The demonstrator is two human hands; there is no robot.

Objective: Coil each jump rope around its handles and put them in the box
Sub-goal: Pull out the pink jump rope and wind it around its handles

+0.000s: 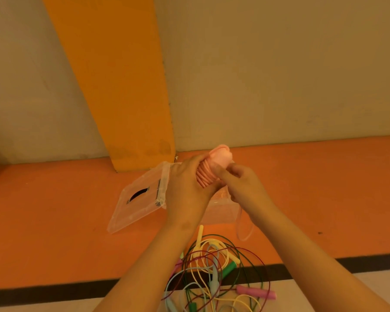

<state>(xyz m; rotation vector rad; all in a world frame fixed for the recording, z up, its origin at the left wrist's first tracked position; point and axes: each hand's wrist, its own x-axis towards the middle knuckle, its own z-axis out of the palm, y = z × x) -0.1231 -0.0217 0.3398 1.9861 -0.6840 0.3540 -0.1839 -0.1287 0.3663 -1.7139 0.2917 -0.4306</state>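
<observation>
My left hand point(187, 183) grips a pink jump rope point(208, 171) whose cord is coiled in tight turns around its handles; the handle ends stick up above my fingers. My right hand point(241, 185) pinches the cord at the coil's right side. A loose pink loop point(243, 230) hangs down below my right wrist. The clear plastic box point(223, 210) sits on the orange floor just beneath my hands, mostly hidden by them. Its clear lid point(142, 197) lies open to the left.
A tangled pile of jump ropes point(214, 273) in yellow, green, dark red, pale blue and pink lies on the floor between my forearms. An orange pillar point(126, 86) and a beige wall stand behind the box. A black stripe point(54, 289) crosses the floor.
</observation>
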